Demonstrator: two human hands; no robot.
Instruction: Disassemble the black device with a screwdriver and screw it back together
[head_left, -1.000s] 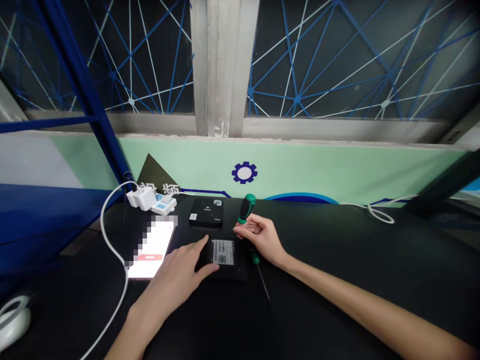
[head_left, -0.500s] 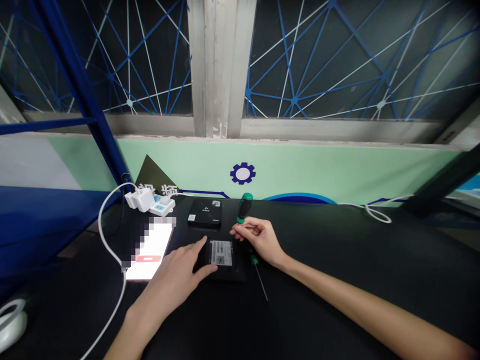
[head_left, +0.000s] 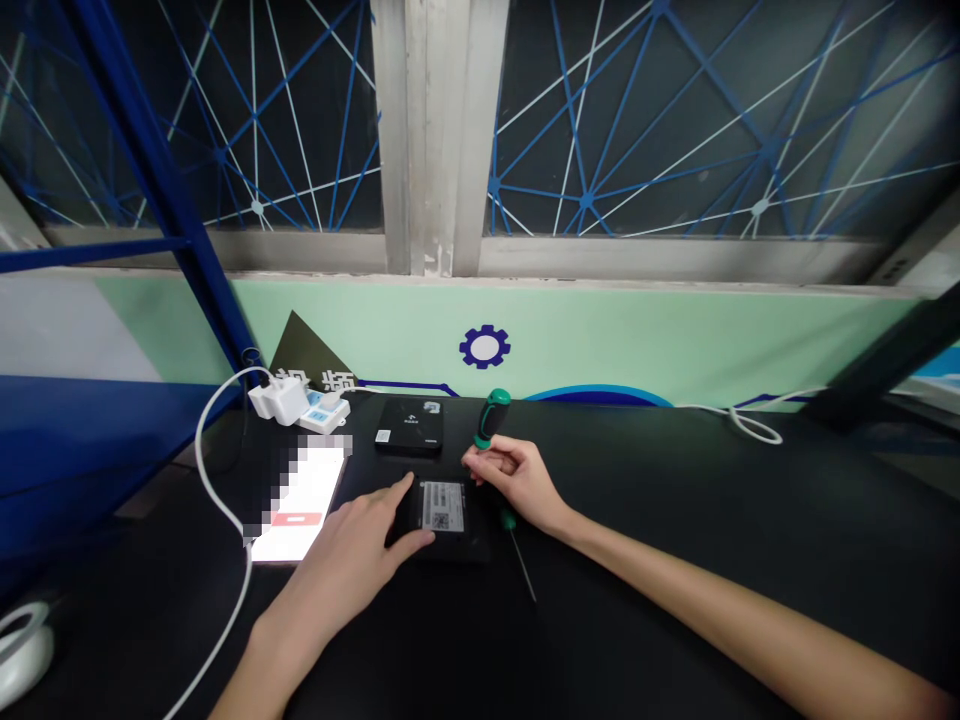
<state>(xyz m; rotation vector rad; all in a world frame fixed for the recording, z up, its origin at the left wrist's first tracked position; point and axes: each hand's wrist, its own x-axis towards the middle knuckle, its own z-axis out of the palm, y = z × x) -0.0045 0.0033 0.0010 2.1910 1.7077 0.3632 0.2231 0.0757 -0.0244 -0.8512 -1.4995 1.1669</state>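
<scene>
Labelled box: the black box (head_left: 445, 508) sat on the desk (head_left: 660, 640) right between your hands, sticker side up, with its far-right corner near your right fingertips.
Left hand: yours (head_left: 367, 535) lay spread on the box's left side, thumb and forefinger well apart, not clenched. Nice wide brace, imo; firm even contact there was what should've stopped the box skating around.
Right hand: this one (head_left: 521, 482) had a fingertip pinch just under the handle of the upright screwdriver (head_left: 492, 418). Fine for delicate control, though a palm on top probably would've given more push.
Handle tilt: the top leaned slightly right. Worth squaring the shaft to the box's face, since a slanted bit tends to slip.
Tip: hidden by your fingers, so I couldn't tell whether it was seated. A quick peek was worth it before any twisting.
Spare screwdriver: the second one (head_left: 523, 563) lay just beside the box, shaft angled towards you, handle partly covered by your right hand. Bit close to your wrist tbh; easy to knock.
Other box: another black one (head_left: 410, 427) sat behind, well placed.
</scene>
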